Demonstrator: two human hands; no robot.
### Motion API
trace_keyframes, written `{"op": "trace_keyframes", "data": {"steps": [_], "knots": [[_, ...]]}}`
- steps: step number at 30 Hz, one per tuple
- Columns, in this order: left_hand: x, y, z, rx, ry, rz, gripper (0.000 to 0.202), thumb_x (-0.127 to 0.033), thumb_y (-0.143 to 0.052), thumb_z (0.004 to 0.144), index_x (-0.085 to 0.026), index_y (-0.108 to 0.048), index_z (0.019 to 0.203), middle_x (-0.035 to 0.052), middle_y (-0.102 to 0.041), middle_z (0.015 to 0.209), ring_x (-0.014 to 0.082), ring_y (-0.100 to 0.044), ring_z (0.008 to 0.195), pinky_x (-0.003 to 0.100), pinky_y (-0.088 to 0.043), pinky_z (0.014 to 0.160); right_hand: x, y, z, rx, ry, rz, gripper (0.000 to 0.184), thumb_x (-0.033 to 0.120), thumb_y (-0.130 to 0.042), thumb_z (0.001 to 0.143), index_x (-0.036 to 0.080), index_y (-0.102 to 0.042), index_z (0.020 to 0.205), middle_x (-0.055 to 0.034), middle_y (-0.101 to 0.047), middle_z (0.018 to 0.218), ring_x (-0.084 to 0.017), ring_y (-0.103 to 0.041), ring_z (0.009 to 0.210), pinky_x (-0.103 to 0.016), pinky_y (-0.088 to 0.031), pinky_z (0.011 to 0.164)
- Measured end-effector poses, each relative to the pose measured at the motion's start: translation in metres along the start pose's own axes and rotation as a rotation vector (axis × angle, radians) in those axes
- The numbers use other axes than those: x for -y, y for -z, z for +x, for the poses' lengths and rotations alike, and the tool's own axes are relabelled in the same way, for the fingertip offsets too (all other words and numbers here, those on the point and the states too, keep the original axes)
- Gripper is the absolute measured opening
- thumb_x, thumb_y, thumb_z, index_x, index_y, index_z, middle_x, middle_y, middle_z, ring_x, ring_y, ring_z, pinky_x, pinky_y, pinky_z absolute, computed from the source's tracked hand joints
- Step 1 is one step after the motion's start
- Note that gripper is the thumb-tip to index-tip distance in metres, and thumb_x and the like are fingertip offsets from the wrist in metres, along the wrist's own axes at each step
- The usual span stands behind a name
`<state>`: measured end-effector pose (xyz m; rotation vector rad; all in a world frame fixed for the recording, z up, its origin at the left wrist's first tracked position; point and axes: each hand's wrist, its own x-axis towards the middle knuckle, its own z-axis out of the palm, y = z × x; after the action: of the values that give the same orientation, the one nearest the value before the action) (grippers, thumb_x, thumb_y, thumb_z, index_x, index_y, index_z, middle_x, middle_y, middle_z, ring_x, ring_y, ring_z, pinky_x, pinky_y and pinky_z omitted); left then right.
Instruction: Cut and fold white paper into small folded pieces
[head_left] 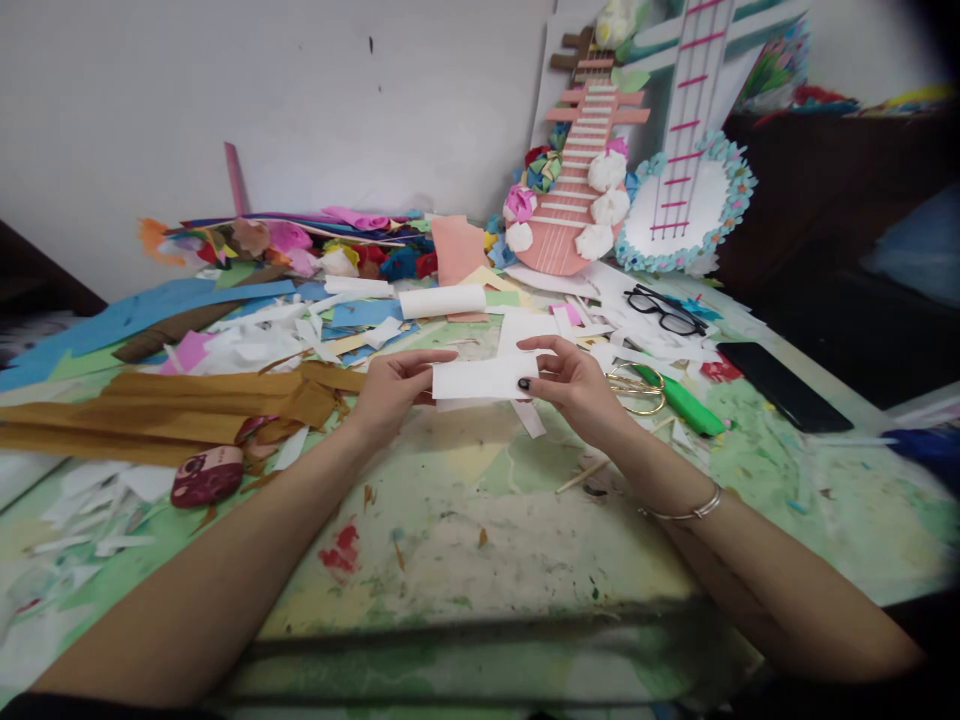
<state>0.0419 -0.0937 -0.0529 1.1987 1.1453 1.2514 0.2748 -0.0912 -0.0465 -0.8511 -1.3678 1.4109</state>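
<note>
A small folded piece of white paper (480, 379) is held between both hands above the paint-stained table (480, 540). My left hand (394, 388) pinches its left end, fingers closed over the top edge. At the right end, my right hand (576, 385) grips it with the thumb, dark nail showing, pressed on the front. A silver bangle (686, 510) circles my right wrist. A loose white strip (529, 417) lies just under the paper.
Gold-handled scissors (637, 388) and a green tool (686, 405) lie right of my right hand. Black glasses (664, 310) and a dark phone (776, 385) lie farther right. Brown crepe paper (172, 410), coloured scraps, a white roll (442, 300) and paper guitars (585, 190) crowd the back.
</note>
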Motion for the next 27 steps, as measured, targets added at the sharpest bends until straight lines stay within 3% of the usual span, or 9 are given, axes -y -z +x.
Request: {"op": "trace_keyframes", "data": {"steps": [4, 8, 14, 20, 23, 27], "knots": [[0.0001, -0.0019, 0.0, -0.03, -0.018, -0.087, 0.028, -0.023, -0.072, 0.064, -0.017, -0.076, 0.09, 0.0018, -0.068, 0.068, 0.0094, -0.056, 0.055, 0.02, -0.047, 0.052, 0.0013, -0.0019, -0.0001, -0.019, -0.091, 0.059, 0.044, 0.02, -0.075, 0.06, 0.021, -0.057, 0.101, 0.0065, -0.051, 0.064, -0.01, -0.055, 0.061, -0.033, -0.055, 0.068], [-0.0018, -0.0049, -0.0019, -0.008, -0.051, -0.091, 0.022, -0.021, -0.07, 0.064, -0.016, -0.077, 0.085, 0.0009, -0.065, 0.064, 0.0083, -0.052, 0.054, 0.018, -0.04, 0.049, -0.0001, -0.0034, 0.0004, -0.05, -0.181, 0.1, 0.038, 0.023, -0.074, 0.063, 0.018, -0.059, 0.097, 0.0066, -0.049, 0.062, -0.008, -0.05, 0.056, -0.025, -0.049, 0.057], [-0.0031, -0.0052, -0.0042, 0.046, -0.077, 0.012, 0.037, -0.02, -0.068, 0.069, -0.018, -0.072, 0.106, -0.0059, -0.053, 0.051, 0.0044, -0.04, 0.046, 0.016, -0.035, 0.047, -0.0034, -0.0023, 0.0015, -0.067, -0.236, 0.149, 0.037, 0.028, -0.078, 0.062, 0.017, -0.064, 0.095, 0.0008, -0.061, 0.074, -0.009, -0.056, 0.061, -0.021, -0.046, 0.056], [-0.0001, -0.003, 0.0, 0.056, -0.005, -0.087, 0.027, -0.023, -0.074, 0.064, -0.015, -0.075, 0.09, 0.0018, -0.068, 0.068, 0.0099, -0.058, 0.061, 0.019, -0.046, 0.057, -0.0052, 0.0, 0.0013, -0.078, -0.216, 0.108, 0.037, 0.026, -0.081, 0.058, 0.016, -0.066, 0.09, 0.0031, -0.057, 0.063, -0.008, -0.052, 0.056, -0.022, -0.044, 0.054], [0.0008, -0.0025, 0.0005, 0.083, 0.028, -0.128, 0.027, -0.023, -0.074, 0.064, -0.016, -0.075, 0.089, 0.0023, -0.069, 0.069, 0.0107, -0.059, 0.062, 0.02, -0.046, 0.058, -0.0062, 0.0006, 0.0015, -0.08, -0.175, 0.063, 0.037, 0.023, -0.081, 0.056, 0.017, -0.066, 0.089, 0.0065, -0.049, 0.056, -0.008, -0.047, 0.053, -0.022, -0.04, 0.052], [0.0008, -0.003, -0.0004, 0.119, 0.032, -0.137, 0.025, -0.022, -0.072, 0.067, -0.017, -0.075, 0.092, 0.0012, -0.068, 0.068, 0.0084, -0.056, 0.058, 0.017, -0.042, 0.053, -0.0058, -0.0006, 0.002, -0.089, -0.168, 0.027, 0.041, 0.026, -0.08, 0.057, 0.018, -0.064, 0.094, 0.0033, -0.058, 0.065, -0.009, -0.051, 0.057, -0.022, -0.04, 0.052]]}}
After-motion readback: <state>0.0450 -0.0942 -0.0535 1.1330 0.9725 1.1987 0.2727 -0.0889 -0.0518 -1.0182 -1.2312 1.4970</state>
